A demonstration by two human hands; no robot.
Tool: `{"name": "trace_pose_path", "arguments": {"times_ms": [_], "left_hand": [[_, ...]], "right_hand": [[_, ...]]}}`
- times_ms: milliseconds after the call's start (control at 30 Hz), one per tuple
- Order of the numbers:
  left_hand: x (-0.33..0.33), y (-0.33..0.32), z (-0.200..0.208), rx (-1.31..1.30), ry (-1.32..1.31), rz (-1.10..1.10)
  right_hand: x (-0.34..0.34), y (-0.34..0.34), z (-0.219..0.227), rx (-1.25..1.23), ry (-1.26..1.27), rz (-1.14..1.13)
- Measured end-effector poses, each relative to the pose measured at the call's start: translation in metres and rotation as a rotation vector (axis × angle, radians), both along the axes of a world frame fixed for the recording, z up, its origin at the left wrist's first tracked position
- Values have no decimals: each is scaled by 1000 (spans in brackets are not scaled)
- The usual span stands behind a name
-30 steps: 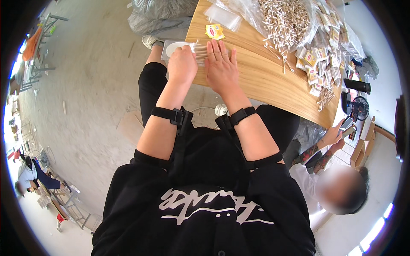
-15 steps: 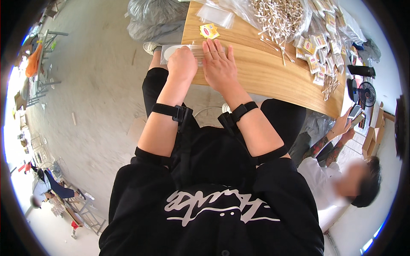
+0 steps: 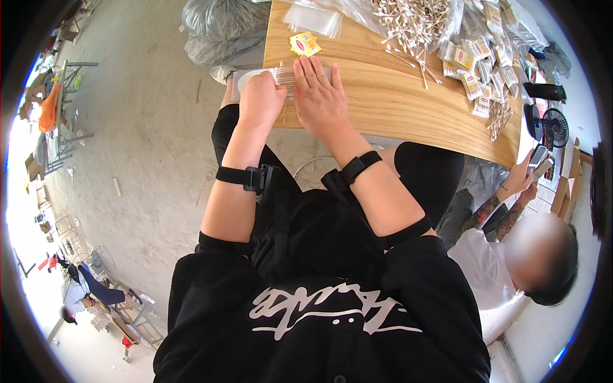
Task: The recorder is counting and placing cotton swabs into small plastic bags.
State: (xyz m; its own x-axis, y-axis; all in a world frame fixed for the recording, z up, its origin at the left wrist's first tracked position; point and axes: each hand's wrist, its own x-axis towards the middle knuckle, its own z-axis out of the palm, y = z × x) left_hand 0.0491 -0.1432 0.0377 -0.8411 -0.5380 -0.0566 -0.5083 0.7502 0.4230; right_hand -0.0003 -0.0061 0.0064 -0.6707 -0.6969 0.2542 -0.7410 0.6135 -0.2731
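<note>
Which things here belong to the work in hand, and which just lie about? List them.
Likely in the work:
- row of swabs
- yellow cards
- heap of loose swabs
- clear plastic bags
- swab packets

Seemingly lying about:
- small fan
- grey sacks
- black cylinder

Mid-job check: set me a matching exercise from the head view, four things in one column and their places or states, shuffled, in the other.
1. left hand
2. right hand
3. yellow cards
4. loose cotton swabs

A. heaped toward the far side of the wooden table
B. flat, back upward, fingers extended
C. on the wood, just beyond the other hand's curled neighbour's reach side, near extended fingertips
D. curled like a fist

Pairs: 1-D; 2-B; 3-C; 4-A
</note>
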Motion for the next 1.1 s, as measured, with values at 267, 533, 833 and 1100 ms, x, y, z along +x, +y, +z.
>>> {"name": "trace_pose_path", "arguments": {"times_ms": [267,533,833,1100], "left_hand": [[8,-9,-7,74,22,43],[17,-63,-55,151,328,440],[-3,-53,-69,245,394,349],[-7,-51,-66,288,448,296]], "right_hand": [[12,-19,0,17,28,20],[-3,15,6,40,-32,53],[15,-9,6,97,-35,47],[5,-11,6,121,-51,31]]}}
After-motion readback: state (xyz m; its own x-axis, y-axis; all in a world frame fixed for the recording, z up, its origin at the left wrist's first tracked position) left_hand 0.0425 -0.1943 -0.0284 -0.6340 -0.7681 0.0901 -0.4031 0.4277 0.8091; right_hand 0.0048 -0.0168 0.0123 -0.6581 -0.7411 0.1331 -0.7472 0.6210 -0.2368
